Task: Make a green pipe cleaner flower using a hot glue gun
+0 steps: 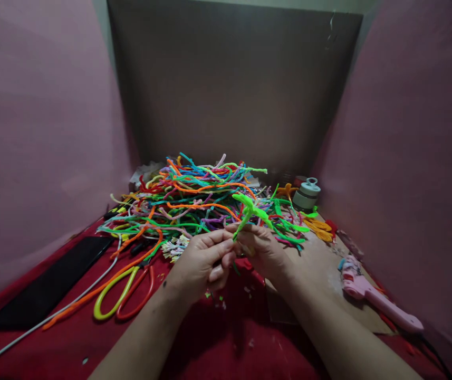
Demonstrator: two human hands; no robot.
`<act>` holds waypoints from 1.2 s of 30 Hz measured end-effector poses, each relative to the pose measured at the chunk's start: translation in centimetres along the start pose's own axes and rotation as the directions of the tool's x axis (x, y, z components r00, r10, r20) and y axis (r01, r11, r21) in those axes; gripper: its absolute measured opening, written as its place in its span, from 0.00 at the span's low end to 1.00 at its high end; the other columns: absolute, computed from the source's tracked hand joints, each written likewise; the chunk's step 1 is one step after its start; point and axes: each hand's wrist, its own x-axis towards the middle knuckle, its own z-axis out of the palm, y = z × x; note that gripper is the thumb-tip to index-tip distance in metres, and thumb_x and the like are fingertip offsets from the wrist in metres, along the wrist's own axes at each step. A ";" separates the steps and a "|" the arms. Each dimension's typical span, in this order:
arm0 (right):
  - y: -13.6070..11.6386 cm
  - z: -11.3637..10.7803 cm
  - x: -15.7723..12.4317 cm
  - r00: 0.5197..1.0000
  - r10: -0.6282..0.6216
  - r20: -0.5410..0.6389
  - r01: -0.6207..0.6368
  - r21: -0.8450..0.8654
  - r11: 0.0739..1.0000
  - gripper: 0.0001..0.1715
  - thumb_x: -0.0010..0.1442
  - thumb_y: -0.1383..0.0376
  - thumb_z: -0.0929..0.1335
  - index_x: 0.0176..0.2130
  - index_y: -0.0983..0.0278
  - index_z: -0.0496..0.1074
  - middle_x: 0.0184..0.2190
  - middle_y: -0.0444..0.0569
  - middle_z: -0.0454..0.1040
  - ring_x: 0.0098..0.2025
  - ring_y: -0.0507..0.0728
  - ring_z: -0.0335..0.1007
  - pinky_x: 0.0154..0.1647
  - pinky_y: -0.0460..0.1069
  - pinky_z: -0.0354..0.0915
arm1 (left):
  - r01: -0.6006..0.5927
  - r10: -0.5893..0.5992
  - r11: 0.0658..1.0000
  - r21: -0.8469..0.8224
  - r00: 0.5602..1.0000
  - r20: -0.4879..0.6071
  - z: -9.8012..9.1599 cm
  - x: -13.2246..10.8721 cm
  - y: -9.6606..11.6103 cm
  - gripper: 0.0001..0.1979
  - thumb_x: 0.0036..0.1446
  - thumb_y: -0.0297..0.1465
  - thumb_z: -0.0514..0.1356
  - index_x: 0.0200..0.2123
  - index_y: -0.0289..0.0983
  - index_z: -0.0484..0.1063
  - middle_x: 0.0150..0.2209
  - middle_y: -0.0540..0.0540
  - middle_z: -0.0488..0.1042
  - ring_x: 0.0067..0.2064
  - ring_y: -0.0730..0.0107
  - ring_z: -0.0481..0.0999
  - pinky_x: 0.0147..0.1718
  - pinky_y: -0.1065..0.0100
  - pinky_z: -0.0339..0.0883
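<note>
My left hand [204, 258] and my right hand [263, 250] meet over the red cloth [226, 338], both pinched on the lower stem of a bright green pipe-cleaner figure [249, 210] whose looped arms stick up above my fingers. Just behind the hands lies a big tangled heap of pipe cleaners [194, 198] in many colours. A small bundle of pale stamens [174, 248] lies to the left of my left hand.
Scissors with yellow and red handles [125, 295] and a white cable [51, 316] lie at left, beside a black phone [51, 282]. A pink glue gun [372, 295] rests at right. A tape roll [307, 194] and orange and green shapes [316, 226] sit behind. Pink walls close in.
</note>
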 end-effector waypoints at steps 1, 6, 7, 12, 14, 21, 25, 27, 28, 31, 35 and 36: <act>-0.1 0.1 0.0 0.999 0.025 0.024 -0.026 0.034 0.999 0.12 0.44 0.65 0.73 0.33 0.64 0.77 0.18 0.41 0.67 0.20 0.47 0.55 0.22 0.44 0.54 | 0.014 -0.013 1.000 -0.028 0.999 0.039 -0.1 -0.1 0.0 0.08 0.53 0.32 0.58 0.25 0.35 0.66 0.16 0.56 0.62 0.11 0.88 0.47 0.07 0.81 0.47; -0.6 0.6 -0.4 0.995 0.036 0.097 -0.048 0.126 0.991 0.10 0.42 0.66 0.74 0.30 0.64 0.76 0.19 0.41 0.67 0.19 0.45 0.54 0.22 0.43 0.53 | 0.064 -0.057 0.996 -0.064 0.992 0.109 -0.2 -0.2 0.1 0.08 0.54 0.33 0.58 0.37 0.37 0.69 0.16 0.57 0.61 0.11 0.87 0.44 0.08 0.81 0.44; -0.5 0.6 -0.4 0.997 0.022 0.077 -0.032 0.125 0.992 0.10 0.42 0.67 0.74 0.30 0.64 0.76 0.20 0.41 0.68 0.20 0.46 0.55 0.22 0.43 0.54 | 0.046 -0.045 0.999 -0.013 0.995 0.089 -0.1 -0.2 0.1 0.08 0.54 0.34 0.58 0.37 0.37 0.69 0.16 0.58 0.61 0.11 0.86 0.45 0.08 0.80 0.45; 0.6 0.4 0.1 0.990 -0.070 -0.120 0.080 0.084 0.993 0.06 0.43 0.69 0.73 0.28 0.64 0.76 0.24 0.44 0.71 0.25 0.49 0.59 0.25 0.44 0.56 | -0.248 0.415 0.736 0.630 0.900 -0.130 0.3 0.3 -0.8 0.06 0.53 0.33 0.57 0.31 0.37 0.72 0.24 0.49 0.71 0.22 0.75 0.67 0.23 0.74 0.60; 1.0 0.3 0.1 0.984 -0.090 -0.155 0.097 0.038 0.995 0.07 0.44 0.68 0.73 0.29 0.63 0.76 0.26 0.44 0.72 0.26 0.50 0.60 0.25 0.45 0.55 | -0.284 0.590 0.522 0.805 0.801 -0.100 0.2 0.4 -1.3 0.06 0.53 0.30 0.57 0.34 0.39 0.73 0.30 0.47 0.73 0.30 0.70 0.70 0.32 0.71 0.61; 0.9 0.9 -0.4 0.981 -0.126 -0.146 0.111 -0.104 0.988 0.09 0.47 0.63 0.72 0.32 0.62 0.77 0.25 0.43 0.72 0.25 0.49 0.58 0.27 0.46 0.54 | -0.238 0.519 0.631 0.738 0.837 -0.174 -0.2 0.4 -1.3 0.07 0.55 0.32 0.54 0.29 0.39 0.70 0.19 0.54 0.62 0.21 0.77 0.60 0.22 0.75 0.55; 0.9 0.6 -0.2 0.989 -0.095 -0.118 0.086 -0.076 0.993 0.10 0.47 0.63 0.72 0.33 0.63 0.77 0.27 0.44 0.72 0.26 0.49 0.58 0.28 0.45 0.55 | -0.158 0.268 0.885 0.438 0.942 -0.202 0.3 0.4 -0.5 0.09 0.54 0.35 0.56 0.26 0.37 0.67 0.15 0.57 0.58 0.14 0.83 0.54 0.13 0.78 0.47; 0.7 0.5 -0.1 0.992 -0.088 -0.087 0.084 -0.052 0.995 0.11 0.47 0.63 0.72 0.33 0.64 0.77 0.26 0.44 0.72 0.26 0.49 0.59 0.28 0.45 0.56 | -0.124 0.179 0.951 0.281 0.968 -0.176 0.4 0.3 -0.2 0.09 0.54 0.35 0.57 0.26 0.36 0.66 0.14 0.58 0.57 0.12 0.84 0.51 0.11 0.79 0.45; 0.6 0.5 -0.1 0.994 -0.078 -0.072 0.076 -0.037 0.996 0.11 0.46 0.63 0.73 0.33 0.64 0.77 0.26 0.45 0.72 0.26 0.49 0.60 0.27 0.45 0.57 | -0.106 0.139 0.973 0.203 0.979 -0.152 0.4 0.3 -0.1 0.09 0.53 0.35 0.57 0.26 0.36 0.66 0.14 0.58 0.58 0.12 0.85 0.50 0.10 0.79 0.44; 0.2 0.5 -0.2 0.999 -0.016 -0.033 0.017 0.046 0.999 0.12 0.42 0.63 0.74 0.32 0.63 0.77 0.25 0.44 0.73 0.25 0.49 0.62 0.27 0.45 0.58 | -0.019 0.019 1.000 0.002 0.999 -0.043 0.0 0.2 0.1 0.07 0.53 0.34 0.58 0.33 0.37 0.67 0.16 0.58 0.59 0.11 0.87 0.45 0.08 0.81 0.43; 0.4 0.6 -0.1 0.999 0.018 -0.038 -0.014 0.116 0.993 0.08 0.43 0.66 0.74 0.29 0.63 0.76 0.21 0.42 0.71 0.23 0.48 0.62 0.26 0.44 0.58 | 0.071 -0.066 0.994 -0.085 0.996 0.055 -0.5 0.4 0.1 0.07 0.53 0.32 0.58 0.37 0.38 0.67 0.17 0.59 0.58 0.11 0.87 0.41 0.07 0.81 0.44; 0.5 0.6 -0.1 0.999 0.005 -0.046 -0.001 0.105 0.994 0.07 0.44 0.66 0.73 0.29 0.63 0.76 0.20 0.42 0.70 0.22 0.48 0.61 0.25 0.44 0.57 | 0.068 -0.065 0.996 -0.059 0.997 0.041 -0.4 0.5 0.0 0.06 0.53 0.33 0.57 0.34 0.37 0.67 0.17 0.59 0.59 0.11 0.87 0.42 0.07 0.80 0.44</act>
